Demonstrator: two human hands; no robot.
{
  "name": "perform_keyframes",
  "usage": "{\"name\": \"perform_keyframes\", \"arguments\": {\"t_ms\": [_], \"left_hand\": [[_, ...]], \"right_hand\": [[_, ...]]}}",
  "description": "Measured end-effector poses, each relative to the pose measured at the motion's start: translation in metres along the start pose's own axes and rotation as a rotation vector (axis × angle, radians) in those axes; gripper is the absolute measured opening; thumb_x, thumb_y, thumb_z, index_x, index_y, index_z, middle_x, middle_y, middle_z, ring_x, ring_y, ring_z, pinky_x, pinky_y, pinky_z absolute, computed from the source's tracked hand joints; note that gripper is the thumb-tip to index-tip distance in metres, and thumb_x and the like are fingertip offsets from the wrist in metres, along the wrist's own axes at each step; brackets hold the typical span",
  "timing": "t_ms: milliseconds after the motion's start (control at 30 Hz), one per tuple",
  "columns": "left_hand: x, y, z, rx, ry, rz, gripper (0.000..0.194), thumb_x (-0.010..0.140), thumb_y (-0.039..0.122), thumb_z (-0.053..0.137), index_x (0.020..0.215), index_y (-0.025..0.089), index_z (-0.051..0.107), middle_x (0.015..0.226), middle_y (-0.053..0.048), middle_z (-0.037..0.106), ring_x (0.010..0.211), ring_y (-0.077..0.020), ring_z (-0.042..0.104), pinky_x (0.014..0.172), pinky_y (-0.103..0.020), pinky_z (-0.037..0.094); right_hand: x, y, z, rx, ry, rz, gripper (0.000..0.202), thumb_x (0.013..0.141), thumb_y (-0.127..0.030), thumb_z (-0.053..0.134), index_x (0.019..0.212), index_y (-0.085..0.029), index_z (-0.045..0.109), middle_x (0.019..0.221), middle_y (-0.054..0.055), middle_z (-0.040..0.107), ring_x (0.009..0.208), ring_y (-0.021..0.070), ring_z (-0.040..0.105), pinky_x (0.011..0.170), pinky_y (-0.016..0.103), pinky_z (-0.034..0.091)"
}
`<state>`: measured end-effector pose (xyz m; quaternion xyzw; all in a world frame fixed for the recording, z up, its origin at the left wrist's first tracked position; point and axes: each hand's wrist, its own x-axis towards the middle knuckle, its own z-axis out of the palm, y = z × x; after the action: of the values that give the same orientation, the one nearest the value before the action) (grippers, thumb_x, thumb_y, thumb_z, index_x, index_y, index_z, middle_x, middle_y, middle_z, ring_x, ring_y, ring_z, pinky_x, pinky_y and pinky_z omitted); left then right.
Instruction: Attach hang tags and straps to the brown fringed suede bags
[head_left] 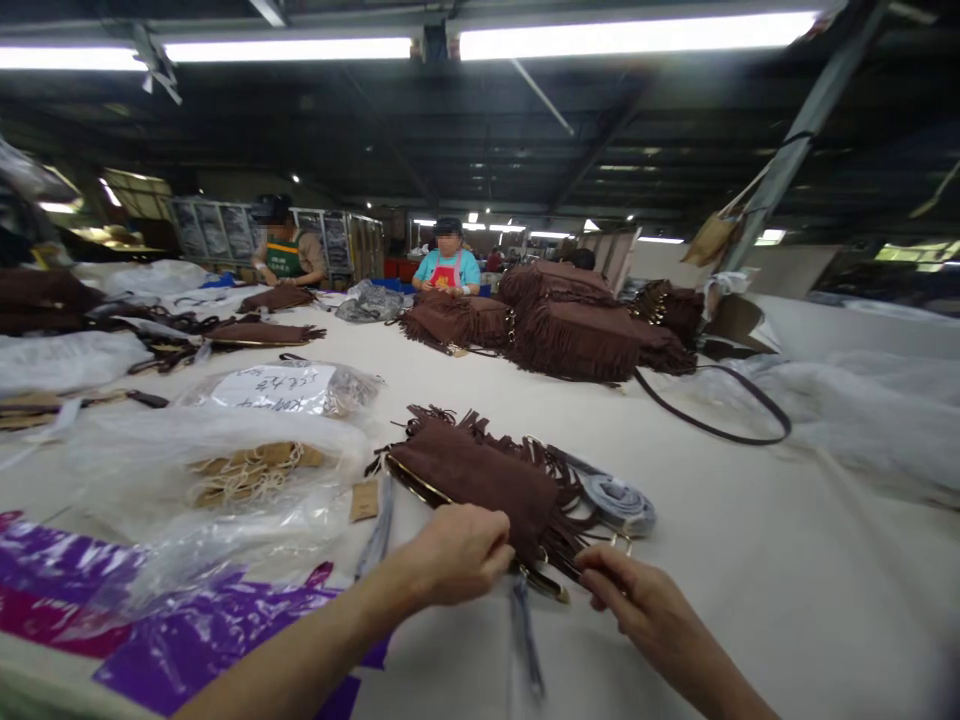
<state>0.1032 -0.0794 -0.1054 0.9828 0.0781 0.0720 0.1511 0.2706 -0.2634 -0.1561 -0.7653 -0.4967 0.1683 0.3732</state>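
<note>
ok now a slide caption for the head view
Left hand and right hand at a fringed brown bag on a white table, more bags piled behind.

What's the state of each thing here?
fringed bag: lying flat, open or shut unclear
left grip: curled at bag's near edge
right grip: pinched at bag's right end
grey strip: coiled
brown tag: lying flat
dark strap: curved
bag pile: stacked
ceiling lights: lit
</note>
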Motion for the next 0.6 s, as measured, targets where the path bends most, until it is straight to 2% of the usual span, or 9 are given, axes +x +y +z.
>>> {"name": "perform_keyframes", "arguments": {"t_ms": [67, 133, 167, 233, 300, 433, 533, 600], "left_hand": [[0.0, 0.025, 0.015, 0.083, -0.044, -0.099, 0.036, 0.089, 0.047, 0.05, 0.091, 0.013, 0.065, 0.084, -0.014, 0.067, 0.078, -0.0304, 0.064, 0.069, -0.038, 0.047], [0.002, 0.041, 0.031, 0.128, -0.063, -0.172, 0.051, 0.085, 0.058, 0.054, 0.098, 0.01, 0.064, 0.092, -0.019, 0.067, 0.087, -0.0358, 0.063, 0.074, -0.043, 0.048], [0.004, 0.045, 0.038, 0.132, -0.072, -0.204, 0.05, 0.085, 0.056, 0.055, 0.1, 0.009, 0.064, 0.095, -0.02, 0.066, 0.09, -0.0367, 0.063, 0.076, -0.044, 0.048], [0.008, 0.047, 0.048, 0.126, -0.096, -0.251, 0.034, 0.089, 0.039, 0.053, 0.101, 0.009, 0.063, 0.097, -0.019, 0.065, 0.093, -0.0352, 0.062, 0.078, -0.044, 0.048], [0.011, 0.045, 0.052, 0.118, -0.124, -0.257, 0.024, 0.086, 0.023, 0.051, 0.102, 0.01, 0.062, 0.099, -0.017, 0.065, 0.094, -0.0329, 0.062, 0.079, -0.042, 0.048], [0.01, 0.044, 0.045, 0.144, -0.153, -0.259, 0.027, 0.079, 0.014, 0.054, 0.104, 0.009, 0.061, 0.1, -0.016, 0.065, 0.095, -0.031, 0.062, 0.082, -0.042, 0.048], [0.008, 0.041, 0.03, 0.19, -0.139, -0.263, 0.025, 0.079, 0.01, 0.055, 0.103, 0.01, 0.06, 0.098, -0.015, 0.066, 0.095, -0.0287, 0.063, 0.084, -0.04, 0.048], [0.007, 0.032, 0.014, 0.254, -0.088, -0.302, 0.024, 0.083, 0.007, 0.049, 0.104, 0.012, 0.06, 0.099, -0.013, 0.066, 0.095, -0.0261, 0.063, 0.085, -0.039, 0.047]], "right_hand": [[-0.001, 0.006, 0.013, -0.187, 0.029, -0.137, 0.018, 0.087, -0.033, 0.049, 0.093, -0.023, 0.062, 0.078, 0.002, 0.065, 0.072, 0.0192, 0.063, 0.065, 0.029, 0.05], [-0.002, 0.013, 0.031, -0.37, 0.087, -0.232, 0.021, 0.083, -0.022, 0.053, 0.102, -0.024, 0.061, 0.093, 0.004, 0.065, 0.083, 0.0208, 0.064, 0.068, 0.029, 0.051], [-0.001, 0.017, 0.04, -0.462, 0.13, -0.259, 0.024, 0.081, -0.017, 0.052, 0.102, -0.024, 0.061, 0.095, 0.004, 0.064, 0.086, 0.0214, 0.063, 0.067, 0.028, 0.052], [0.002, 0.024, 0.053, -0.612, 0.215, -0.302, 0.02, 0.081, -0.012, 0.049, 0.092, -0.024, 0.061, 0.09, 0.004, 0.063, 0.082, 0.0216, 0.063, 0.062, 0.027, 0.051], [0.007, 0.029, 0.058, -0.676, 0.257, -0.38, 0.015, 0.086, -0.015, 0.048, 0.084, -0.025, 0.059, 0.082, 0.002, 0.062, 0.075, 0.0199, 0.063, 0.056, 0.025, 0.049], [0.012, 0.022, 0.05, -0.654, 0.346, -0.552, 0.024, 0.097, -0.024, 0.035, 0.084, -0.027, 0.055, 0.071, -0.003, 0.064, 0.061, 0.015, 0.066, 0.048, 0.023, 0.047], [0.013, 0.011, 0.042, -0.656, 0.455, -0.587, 0.033, 0.1, -0.028, 0.029, 0.077, -0.027, 0.053, 0.064, -0.005, 0.064, 0.052, 0.0141, 0.065, 0.041, 0.024, 0.045], [0.012, 0.013, 0.034, -0.66, 0.476, -0.572, 0.034, 0.099, -0.031, 0.03, 0.076, -0.028, 0.054, 0.063, -0.005, 0.065, 0.049, 0.0146, 0.065, 0.038, 0.024, 0.043]]}}
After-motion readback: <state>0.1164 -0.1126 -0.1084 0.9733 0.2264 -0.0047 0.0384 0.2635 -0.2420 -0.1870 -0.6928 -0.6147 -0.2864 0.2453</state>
